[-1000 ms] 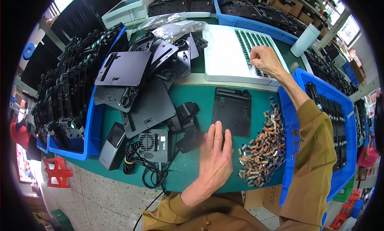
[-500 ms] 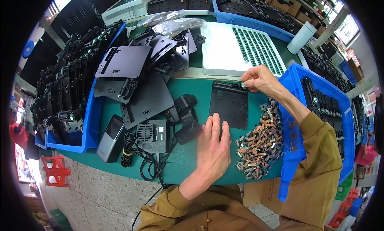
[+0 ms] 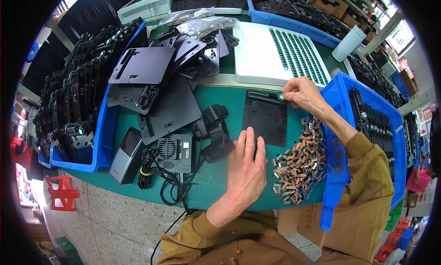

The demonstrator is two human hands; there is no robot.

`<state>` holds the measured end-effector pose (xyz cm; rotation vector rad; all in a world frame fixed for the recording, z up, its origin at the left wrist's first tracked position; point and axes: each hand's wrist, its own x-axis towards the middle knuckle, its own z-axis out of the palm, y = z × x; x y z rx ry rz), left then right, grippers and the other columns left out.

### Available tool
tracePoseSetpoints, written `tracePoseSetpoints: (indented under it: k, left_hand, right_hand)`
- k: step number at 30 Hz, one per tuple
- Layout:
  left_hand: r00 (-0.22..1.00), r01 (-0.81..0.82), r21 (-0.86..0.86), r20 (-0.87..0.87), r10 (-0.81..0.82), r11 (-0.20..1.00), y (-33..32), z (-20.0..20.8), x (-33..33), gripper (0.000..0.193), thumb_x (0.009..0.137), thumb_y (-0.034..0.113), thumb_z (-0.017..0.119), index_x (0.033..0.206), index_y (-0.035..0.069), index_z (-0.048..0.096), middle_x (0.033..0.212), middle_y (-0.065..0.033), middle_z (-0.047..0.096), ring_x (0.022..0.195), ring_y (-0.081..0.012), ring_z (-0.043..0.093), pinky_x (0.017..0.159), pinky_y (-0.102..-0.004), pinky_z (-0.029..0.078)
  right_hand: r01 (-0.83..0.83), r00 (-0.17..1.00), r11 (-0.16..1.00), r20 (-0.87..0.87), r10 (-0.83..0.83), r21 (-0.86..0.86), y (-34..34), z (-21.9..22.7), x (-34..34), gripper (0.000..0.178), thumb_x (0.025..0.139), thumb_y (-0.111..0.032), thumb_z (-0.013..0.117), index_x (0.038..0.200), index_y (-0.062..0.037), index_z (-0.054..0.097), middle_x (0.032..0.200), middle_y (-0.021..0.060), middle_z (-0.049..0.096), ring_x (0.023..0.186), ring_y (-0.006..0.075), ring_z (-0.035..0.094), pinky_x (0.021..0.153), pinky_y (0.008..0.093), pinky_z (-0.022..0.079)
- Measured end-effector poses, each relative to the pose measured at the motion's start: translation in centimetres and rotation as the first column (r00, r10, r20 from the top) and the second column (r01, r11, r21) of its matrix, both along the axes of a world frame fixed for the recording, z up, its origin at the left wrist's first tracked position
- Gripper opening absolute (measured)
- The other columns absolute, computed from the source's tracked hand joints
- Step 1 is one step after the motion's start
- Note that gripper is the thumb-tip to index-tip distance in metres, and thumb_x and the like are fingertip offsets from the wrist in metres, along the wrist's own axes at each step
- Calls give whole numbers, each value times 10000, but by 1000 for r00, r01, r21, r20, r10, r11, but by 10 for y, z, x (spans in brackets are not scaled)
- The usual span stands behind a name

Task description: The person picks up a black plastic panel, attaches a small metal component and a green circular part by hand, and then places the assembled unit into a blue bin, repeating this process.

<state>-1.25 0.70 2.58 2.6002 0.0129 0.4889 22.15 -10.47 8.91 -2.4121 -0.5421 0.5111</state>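
Note:
A flat black plastic panel [image 3: 265, 122] lies on the green table in front of me, with a raised bar along its far edge. The extended fingers of my left hand [image 3: 248, 166] rest on its near left corner. At the far right corner, the thumb and fingertips of my right hand [image 3: 304, 96] are pinched on a small round green-rimmed part [image 3: 281, 97], which sits at the end of the bar. The fingers partly cover this part. Just right of the panel lies a heap of small brown and dark metal-pinned pieces [image 3: 298, 168].
Beyond the panel stands a white tray [image 3: 257, 54] with rows of green parts. Blue bins of black panels flank me, the right bin [image 3: 337, 173] and the left bin [image 3: 104, 152]. Loose grey panels [image 3: 172, 111], a grey box [image 3: 126, 157] and coiled black cable [image 3: 170, 184] occupy the left side.
The whole view has shifted slightly. Both hands keep nearly the same places on the panel, and my right fingers stay at the round green-rimmed part.

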Motion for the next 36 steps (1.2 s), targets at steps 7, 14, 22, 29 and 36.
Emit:
tracePoseSetpoints:
  k: [7,14,22,29,36]
  left_hand:
    - [1000,0,12,-11,0,1000,0,-3,0,513,837,88,646,1294,-81,485,1437,-289,351,1331,-426,348,1046,-542,350]
    - [1000,0,11,-8,0,1000,0,-2,1,509,838,86,645,1292,-80,486,1438,-287,352,1330,-424,349,1041,-547,358]
    - [1000,-1,16,-4,1,1000,0,-1,0,507,837,84,645,1290,-80,488,1434,-288,358,1326,-425,352,1037,-547,362]
    - [1000,1,17,-9,-1,1000,0,0,0,514,832,76,645,1296,-77,485,1436,-290,355,1322,-432,358,1039,-548,360]
    - [1000,0,19,-10,1,1000,1,0,0,520,828,76,647,1299,-73,486,1442,-289,350,1324,-434,358,1040,-550,356]
  right_hand:
    - [-313,804,931,470,365,-189,-2,-3,-5,225,743,17,650,958,24,714,813,182,705,747,290,693,728,400,547]
    - [-260,861,950,403,309,-174,-2,-3,-4,182,766,-45,704,911,65,698,716,158,691,668,222,685,632,346,537]
    - [-247,874,944,370,315,-220,-1,-3,-1,214,766,-45,696,949,66,707,725,161,695,677,236,687,639,350,539]
    - [-225,854,962,444,270,-153,3,0,-9,200,717,22,621,887,41,725,786,196,707,745,307,703,724,408,556]
    - [-218,871,952,397,288,-213,5,-2,-2,154,753,-31,679,882,47,708,727,143,693,672,231,678,651,339,528]
